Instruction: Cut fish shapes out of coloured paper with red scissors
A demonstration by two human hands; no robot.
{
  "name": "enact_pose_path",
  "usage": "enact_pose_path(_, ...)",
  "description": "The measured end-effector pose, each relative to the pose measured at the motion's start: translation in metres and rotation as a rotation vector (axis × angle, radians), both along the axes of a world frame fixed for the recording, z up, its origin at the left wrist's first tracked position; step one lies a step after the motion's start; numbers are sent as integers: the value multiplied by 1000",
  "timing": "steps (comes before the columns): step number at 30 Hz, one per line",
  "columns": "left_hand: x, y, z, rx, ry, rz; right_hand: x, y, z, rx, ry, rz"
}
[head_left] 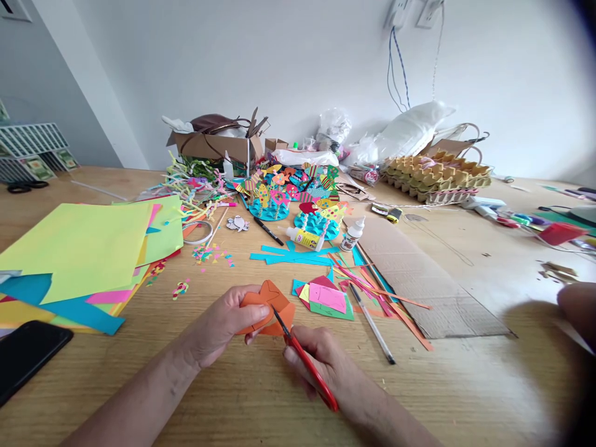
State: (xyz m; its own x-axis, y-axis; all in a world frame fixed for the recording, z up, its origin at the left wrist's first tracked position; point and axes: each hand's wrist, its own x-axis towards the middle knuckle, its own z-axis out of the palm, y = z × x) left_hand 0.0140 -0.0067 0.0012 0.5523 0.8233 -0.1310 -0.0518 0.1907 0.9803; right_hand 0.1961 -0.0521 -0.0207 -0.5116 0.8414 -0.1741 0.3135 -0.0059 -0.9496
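Observation:
My left hand [222, 323] pinches a piece of orange paper [270, 292] between thumb and fingers, above the near middle of the table. Dark drawn lines show on the paper, and it is partly cut. In my right hand [321, 357] is a pair of red-handled scissors [311, 367], its dark blades at the orange paper beside my left thumb. Part of the handles is hidden by my fingers. Just beyond my hands lie small cut pieces of pink paper [328, 297] and green paper [338, 310], some with drawn outlines. A pen [374, 326] rests to their right.
Coloured paper sheets [84, 242] and a black phone [32, 354] lie at the left. Glue bottles [352, 234], blue paper strips [288, 256] and decorated paper fish [279, 194] stand farther back. A cardboard sheet [419, 279] and egg trays [437, 177] are on the right.

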Motion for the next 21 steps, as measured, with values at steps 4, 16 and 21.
enact_pose_path(4,-2,0,-1,-11,10,-11,1,0,2,21,-15,4)
enact_pose_path(16,-8,3,-2,-4,17,-56,1,1,6,46,-62,33)
enact_pose_path(21,-8,3,-1,6,41,-54,1,1,5,31,-44,24)
